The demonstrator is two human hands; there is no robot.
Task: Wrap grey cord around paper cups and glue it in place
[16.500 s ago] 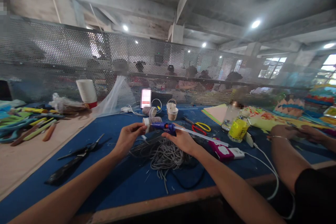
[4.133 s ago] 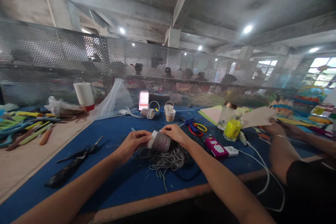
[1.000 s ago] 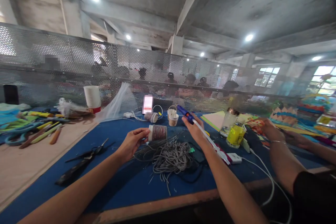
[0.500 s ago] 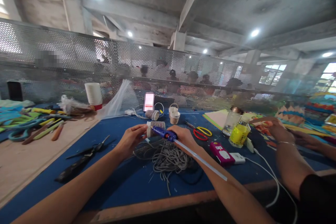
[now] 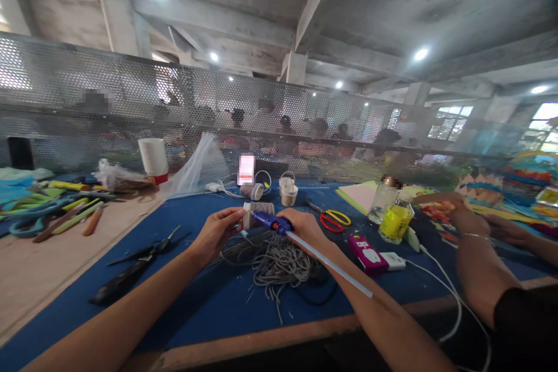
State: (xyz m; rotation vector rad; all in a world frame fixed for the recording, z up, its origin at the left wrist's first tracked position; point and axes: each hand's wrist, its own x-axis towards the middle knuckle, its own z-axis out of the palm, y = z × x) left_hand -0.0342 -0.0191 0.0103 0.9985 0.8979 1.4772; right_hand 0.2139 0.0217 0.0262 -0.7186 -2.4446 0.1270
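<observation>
My right hand point(image 5: 305, 226) is closed around a blue glue gun point(image 5: 272, 221), with a long clear glue stick point(image 5: 331, 264) jutting from its back. Held sideways in the fingers of my left hand point(image 5: 220, 231) is a small paper cup point(image 5: 248, 215) wrapped in grey cord. The gun's nozzle end meets the cup's side in view; whether it touches cannot be made out. Below both hands lies a tangled heap of grey cord point(image 5: 285, 264). Beyond them are a cord-wrapped cup on its side point(image 5: 251, 190) and a small upright basket with a handle point(image 5: 288, 192).
Pliers point(image 5: 146, 253) lie left on the blue mat point(image 5: 183, 314). Scissors point(image 5: 333, 220), a magenta power bank point(image 5: 367, 254) and a glass of yellow liquid point(image 5: 396, 222) are to the right. A co-worker's arm point(image 5: 477, 256) reaches in there. Stacked paper cups point(image 5: 153, 158) stand back left.
Both hands keep nearly the same hold on the cup and the glue gun. The whole view has shifted very slightly.
</observation>
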